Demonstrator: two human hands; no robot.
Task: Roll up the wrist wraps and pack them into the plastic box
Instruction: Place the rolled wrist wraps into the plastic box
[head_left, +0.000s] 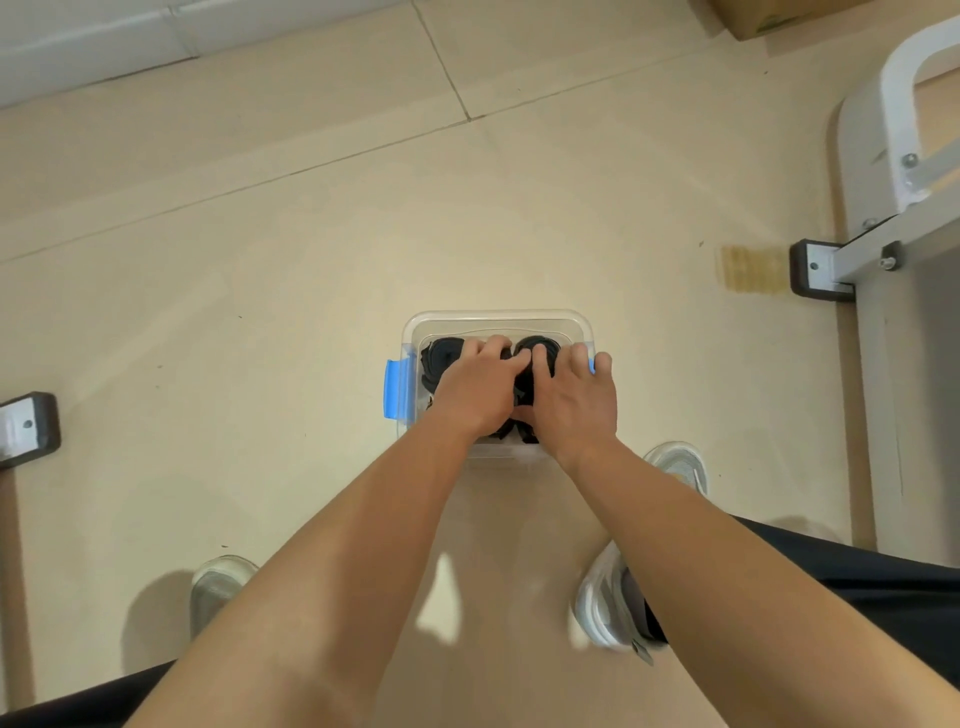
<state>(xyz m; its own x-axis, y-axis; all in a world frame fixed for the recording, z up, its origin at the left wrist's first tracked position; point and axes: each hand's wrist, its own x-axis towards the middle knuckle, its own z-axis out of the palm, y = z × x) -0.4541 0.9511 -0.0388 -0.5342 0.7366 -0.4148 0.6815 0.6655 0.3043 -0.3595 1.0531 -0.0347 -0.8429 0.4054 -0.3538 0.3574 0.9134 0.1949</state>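
Pressing Rolled Wraps Down Into the Box

A clear plastic box sits on the pale tiled floor, straight ahead of the person and between their feet. A blue latch hangs on its left side, and the lid is off. Black wrist wraps lie rolled up inside it, with one coil at the far left and another beside it at the far right; more dark fabric shows at the near end under the wrists.

Both bare arms reach down into the box. The left hand lies palm down on the wraps, its fingers bent over the gap between the two far coils. The right hand lies just beside it, touching it, with its fingers spread over the right coil and its outermost finger at the box's right rim. Whether either hand grips a wrap or only presses on it cannot be told.

A pale shoe stands at the lower left. A grey metal frame with a black foot stands at the right.
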